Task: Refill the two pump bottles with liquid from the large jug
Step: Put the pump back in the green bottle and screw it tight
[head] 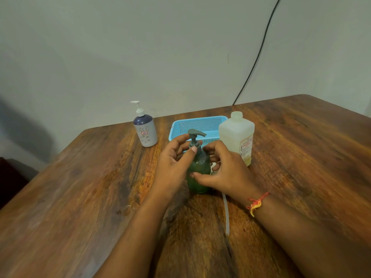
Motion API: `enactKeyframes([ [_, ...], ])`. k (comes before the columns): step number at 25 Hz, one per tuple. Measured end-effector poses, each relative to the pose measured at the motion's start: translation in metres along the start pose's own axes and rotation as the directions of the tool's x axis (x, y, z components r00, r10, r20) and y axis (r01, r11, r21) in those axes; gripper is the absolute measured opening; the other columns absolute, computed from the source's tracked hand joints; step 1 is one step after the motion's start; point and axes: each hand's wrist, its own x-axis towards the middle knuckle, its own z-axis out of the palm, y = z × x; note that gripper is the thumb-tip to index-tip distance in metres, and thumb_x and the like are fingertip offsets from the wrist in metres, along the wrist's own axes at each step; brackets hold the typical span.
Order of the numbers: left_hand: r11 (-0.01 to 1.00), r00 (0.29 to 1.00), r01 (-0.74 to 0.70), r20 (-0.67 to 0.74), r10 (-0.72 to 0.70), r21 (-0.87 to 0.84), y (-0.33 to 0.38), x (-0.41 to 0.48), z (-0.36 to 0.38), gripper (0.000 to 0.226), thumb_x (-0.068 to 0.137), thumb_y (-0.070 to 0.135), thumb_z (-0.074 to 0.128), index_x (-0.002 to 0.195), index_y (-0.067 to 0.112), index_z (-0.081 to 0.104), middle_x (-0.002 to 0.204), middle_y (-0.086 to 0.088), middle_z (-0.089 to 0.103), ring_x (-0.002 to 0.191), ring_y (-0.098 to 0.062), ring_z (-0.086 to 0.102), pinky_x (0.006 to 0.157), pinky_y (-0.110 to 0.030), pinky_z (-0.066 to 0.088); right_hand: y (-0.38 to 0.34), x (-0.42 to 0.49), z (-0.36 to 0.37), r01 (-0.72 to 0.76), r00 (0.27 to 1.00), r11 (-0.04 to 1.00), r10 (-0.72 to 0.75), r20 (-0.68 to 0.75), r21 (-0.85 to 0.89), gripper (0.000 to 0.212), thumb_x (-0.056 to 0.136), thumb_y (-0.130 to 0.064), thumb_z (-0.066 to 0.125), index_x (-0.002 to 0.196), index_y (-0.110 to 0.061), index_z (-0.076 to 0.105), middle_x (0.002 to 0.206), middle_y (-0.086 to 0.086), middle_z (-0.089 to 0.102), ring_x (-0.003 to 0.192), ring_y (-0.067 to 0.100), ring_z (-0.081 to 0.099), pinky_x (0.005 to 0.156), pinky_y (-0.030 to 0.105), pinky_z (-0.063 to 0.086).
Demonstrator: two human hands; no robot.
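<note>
A green pump bottle (198, 182) with a grey pump head (195, 135) stands upright at the middle of the wooden table. My left hand (173, 164) grips the grey collar of the pump, thumb in front and fingers behind. My right hand (227, 172) wraps the bottle's body from the right, thumb across its front. The large translucent jug (235, 135) stands just behind my right hand, uncapped, with a little yellowish liquid at its bottom. A second pump bottle (145, 130), white with a dark purple top and white pump, stands at the back left, untouched.
A light blue perforated basket (197, 123) sits behind the green bottle, next to the jug. A thin clear tube (226, 215) lies on the table (80, 197) under my right wrist. A black cable (259, 51) hangs down the wall to the table's far edge.
</note>
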Motion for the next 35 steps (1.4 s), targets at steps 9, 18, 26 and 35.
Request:
enactKeyframes([
  [9, 0.993, 0.994, -0.032, -0.104, 0.043, 0.112, -0.008, 0.001, 0.006, 0.024, 0.086, 0.015, 0.076, 0.109, 0.012, 0.068, 0.108, -0.002, 0.075, 0.104, -0.018, 0.072, 0.085, -0.038, 0.062, 0.0, 0.0, 0.001, -0.004, 1.0, 0.999, 0.004, -0.012, 0.036, 0.062, 0.07, -0.047, 0.088, 0.117, -0.037, 0.048, 0.108, -0.029, 0.058, 0.099, -0.011, 0.061, 0.076, 0.009, 0.053],
  [18, 0.996, 0.999, -0.01, 0.036, 0.007, 0.085, -0.005, 0.004, -0.002, 0.026, 0.098, 0.013, 0.06, 0.123, 0.007, 0.067, 0.118, -0.002, 0.074, 0.113, -0.015, 0.069, 0.093, -0.032, 0.058, 0.005, 0.002, 0.002, -0.051, 0.999, 0.994, 0.05, 0.015, 0.097, 0.069, 0.07, -0.051, 0.089, 0.125, -0.035, 0.05, 0.12, -0.017, 0.066, 0.109, -0.001, 0.064, 0.085, 0.019, 0.059],
  [26, 0.998, 0.998, 0.056, 0.031, -0.057, 0.039, -0.022, -0.005, -0.005, 0.04, 0.092, 0.027, 0.071, 0.131, 0.025, 0.062, 0.127, 0.003, 0.069, 0.118, -0.017, 0.067, 0.096, -0.045, 0.057, 0.007, 0.002, 0.003, -0.006, 1.0, 0.996, 0.003, 0.026, 0.089, 0.068, 0.082, -0.041, 0.08, 0.142, -0.028, 0.052, 0.129, -0.012, 0.064, 0.111, 0.0, 0.062, 0.087, 0.014, 0.055],
  [35, 0.958, 0.993, -0.087, -0.057, 0.106, 0.275, -0.008, -0.005, 0.0, 0.058, 0.078, 0.037, 0.077, 0.133, 0.025, 0.061, 0.125, 0.01, 0.069, 0.117, -0.01, 0.065, 0.096, -0.038, 0.057, 0.009, 0.004, -0.006, 0.142, 0.986, 0.988, -0.147, -0.081, -0.057, 0.074, 0.086, -0.05, 0.072, 0.15, -0.024, 0.046, 0.141, -0.006, 0.058, 0.122, 0.005, 0.056, 0.097, 0.029, 0.057],
])
